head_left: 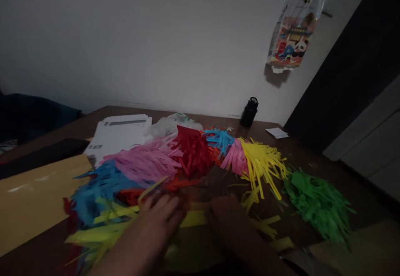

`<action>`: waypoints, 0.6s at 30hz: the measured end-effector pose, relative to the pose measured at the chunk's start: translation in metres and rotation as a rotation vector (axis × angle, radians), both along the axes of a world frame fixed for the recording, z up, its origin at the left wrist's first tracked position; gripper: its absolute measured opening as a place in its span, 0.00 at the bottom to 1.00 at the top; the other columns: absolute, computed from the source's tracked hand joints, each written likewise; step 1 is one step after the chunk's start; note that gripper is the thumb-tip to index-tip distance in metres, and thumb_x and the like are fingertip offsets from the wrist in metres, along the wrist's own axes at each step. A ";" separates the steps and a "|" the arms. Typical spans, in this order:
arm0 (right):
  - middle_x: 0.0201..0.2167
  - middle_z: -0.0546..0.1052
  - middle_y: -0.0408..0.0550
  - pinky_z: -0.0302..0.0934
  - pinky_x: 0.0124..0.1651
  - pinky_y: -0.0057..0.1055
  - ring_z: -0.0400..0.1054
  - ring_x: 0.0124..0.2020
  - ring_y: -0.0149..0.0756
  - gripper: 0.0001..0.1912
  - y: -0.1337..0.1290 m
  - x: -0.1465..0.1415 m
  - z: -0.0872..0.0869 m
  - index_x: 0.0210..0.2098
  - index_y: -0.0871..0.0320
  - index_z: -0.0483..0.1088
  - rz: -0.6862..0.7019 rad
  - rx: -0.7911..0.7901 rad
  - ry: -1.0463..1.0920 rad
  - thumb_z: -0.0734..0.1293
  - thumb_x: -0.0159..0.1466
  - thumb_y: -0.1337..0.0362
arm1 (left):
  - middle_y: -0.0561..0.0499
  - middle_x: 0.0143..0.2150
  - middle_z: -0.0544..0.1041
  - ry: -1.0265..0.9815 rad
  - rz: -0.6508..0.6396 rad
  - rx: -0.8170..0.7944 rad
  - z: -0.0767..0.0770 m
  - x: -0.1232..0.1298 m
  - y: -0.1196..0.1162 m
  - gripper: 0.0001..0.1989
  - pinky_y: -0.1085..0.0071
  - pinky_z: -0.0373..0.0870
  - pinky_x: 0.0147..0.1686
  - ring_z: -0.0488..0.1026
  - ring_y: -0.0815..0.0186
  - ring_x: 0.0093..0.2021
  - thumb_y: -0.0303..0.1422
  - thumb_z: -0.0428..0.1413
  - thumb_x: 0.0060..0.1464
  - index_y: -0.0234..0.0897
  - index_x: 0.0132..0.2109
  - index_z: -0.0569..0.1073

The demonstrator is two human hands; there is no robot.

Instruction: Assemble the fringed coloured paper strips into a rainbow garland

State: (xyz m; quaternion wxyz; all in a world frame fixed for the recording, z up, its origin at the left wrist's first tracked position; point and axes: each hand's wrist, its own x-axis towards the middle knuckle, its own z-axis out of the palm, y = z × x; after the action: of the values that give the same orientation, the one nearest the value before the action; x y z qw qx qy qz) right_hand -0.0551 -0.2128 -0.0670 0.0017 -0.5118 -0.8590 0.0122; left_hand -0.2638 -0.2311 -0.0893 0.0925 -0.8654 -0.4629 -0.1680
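Near the front of the dark table, a flat yellow paper strip (195,219) spans the gap between my hands. My left hand (161,215) is closed at its left end, fingers curled, with loose yellow strips (103,230) beside and beneath the wrist. My right hand (226,215) closes on the strip's other end; its fingers are dark and blurred. Beyond them, fringed paper bundles form an arc: blue (100,188), pink (146,159), red (192,151), a second blue (220,140), a second pink (236,157) and yellow (264,163). A green bundle (318,203) lies farther right.
White printed sheets (120,132) and a crumpled clear plastic bag (171,124) lie at the back. A tan envelope (37,196) is at left. A black bottle (249,112) stands near the wall, beside small white cards (277,132). A printed bag (293,34) hangs above.
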 end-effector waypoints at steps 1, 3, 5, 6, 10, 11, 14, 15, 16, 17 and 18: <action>0.32 0.80 0.54 0.60 0.39 0.39 0.75 0.34 0.44 0.11 0.000 0.000 0.000 0.32 0.61 0.74 -0.001 0.003 0.004 0.61 0.67 0.70 | 0.51 0.38 0.80 -0.004 -0.027 -0.006 -0.003 0.003 -0.001 0.09 0.58 0.62 0.44 0.73 0.57 0.40 0.25 0.58 0.52 0.45 0.38 0.78; 0.31 0.80 0.53 0.60 0.39 0.39 0.75 0.33 0.44 0.11 0.001 0.001 0.000 0.31 0.61 0.74 -0.001 0.007 0.014 0.61 0.67 0.70 | 0.53 0.36 0.80 0.016 -0.036 -0.027 -0.006 0.009 -0.001 0.07 0.61 0.61 0.42 0.72 0.59 0.38 0.26 0.60 0.52 0.44 0.36 0.78; 0.30 0.79 0.52 0.59 0.39 0.39 0.74 0.32 0.43 0.11 0.002 0.003 -0.002 0.30 0.60 0.73 -0.005 0.012 0.027 0.62 0.67 0.69 | 0.51 0.35 0.79 0.042 -0.028 -0.030 -0.006 0.012 0.000 0.06 0.61 0.61 0.42 0.72 0.59 0.39 0.25 0.59 0.53 0.42 0.35 0.78; 0.30 0.79 0.51 0.58 0.39 0.39 0.74 0.33 0.43 0.10 0.003 0.004 -0.003 0.31 0.60 0.73 -0.011 0.019 0.034 0.62 0.67 0.69 | 0.51 0.35 0.79 0.053 -0.027 -0.030 -0.006 0.013 0.000 0.06 0.61 0.61 0.42 0.72 0.59 0.39 0.25 0.59 0.54 0.41 0.35 0.78; 0.38 0.77 0.50 0.55 0.44 0.42 0.70 0.42 0.46 0.08 0.002 0.005 -0.009 0.38 0.58 0.71 0.060 0.142 0.117 0.68 0.64 0.60 | 0.50 0.42 0.81 0.066 -0.052 -0.050 0.001 0.010 -0.001 0.10 0.60 0.60 0.44 0.73 0.58 0.43 0.22 0.55 0.56 0.40 0.39 0.77; 0.38 0.76 0.49 0.54 0.44 0.42 0.68 0.42 0.46 0.10 0.001 0.004 -0.011 0.38 0.58 0.70 0.134 0.221 0.156 0.71 0.62 0.58 | 0.50 0.41 0.81 0.045 -0.055 -0.059 0.003 0.009 -0.002 0.11 0.59 0.59 0.44 0.73 0.57 0.43 0.22 0.53 0.56 0.40 0.39 0.77; 0.30 0.74 0.44 0.50 0.41 0.40 0.65 0.34 0.39 0.09 -0.003 0.000 -0.019 0.31 0.58 0.66 0.371 0.502 0.240 0.70 0.64 0.64 | 0.52 0.35 0.79 -0.060 -0.059 -0.097 0.008 0.010 -0.005 0.11 0.58 0.57 0.42 0.72 0.58 0.38 0.23 0.50 0.56 0.40 0.33 0.75; 0.27 0.72 0.42 0.50 0.40 0.39 0.63 0.32 0.38 0.10 -0.004 -0.002 -0.021 0.29 0.58 0.65 0.408 0.570 0.257 0.67 0.66 0.67 | 0.52 0.33 0.78 -0.098 -0.078 -0.092 0.009 0.010 -0.006 0.11 0.59 0.56 0.41 0.71 0.59 0.36 0.24 0.50 0.56 0.40 0.33 0.75; 0.25 0.70 0.42 0.49 0.39 0.39 0.62 0.30 0.36 0.11 -0.005 -0.003 -0.024 0.27 0.58 0.64 0.426 0.619 0.281 0.64 0.67 0.70 | 0.52 0.32 0.77 -0.127 -0.097 -0.082 0.009 0.011 -0.006 0.10 0.59 0.56 0.41 0.71 0.59 0.35 0.25 0.50 0.55 0.40 0.32 0.74; 0.24 0.70 0.42 0.49 0.38 0.38 0.61 0.29 0.36 0.13 -0.006 -0.005 -0.026 0.27 0.58 0.64 0.436 0.652 0.312 0.62 0.69 0.71 | 0.53 0.33 0.77 -0.142 -0.116 -0.069 0.007 0.011 -0.006 0.10 0.59 0.55 0.41 0.70 0.60 0.35 0.25 0.50 0.55 0.40 0.33 0.74; 0.24 0.69 0.42 0.49 0.37 0.38 0.61 0.29 0.36 0.14 -0.007 -0.005 -0.028 0.27 0.59 0.64 0.441 0.659 0.342 0.61 0.69 0.71 | 0.53 0.33 0.77 -0.143 -0.135 -0.044 0.005 0.012 -0.005 0.09 0.59 0.55 0.42 0.70 0.60 0.35 0.25 0.50 0.56 0.41 0.34 0.74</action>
State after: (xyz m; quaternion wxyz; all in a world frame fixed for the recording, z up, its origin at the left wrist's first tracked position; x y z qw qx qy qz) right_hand -0.0602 -0.2201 -0.0949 0.3046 -0.2787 -0.8932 -0.1779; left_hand -0.2523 -0.2362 -0.0843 0.0285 -0.8821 -0.4128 -0.2250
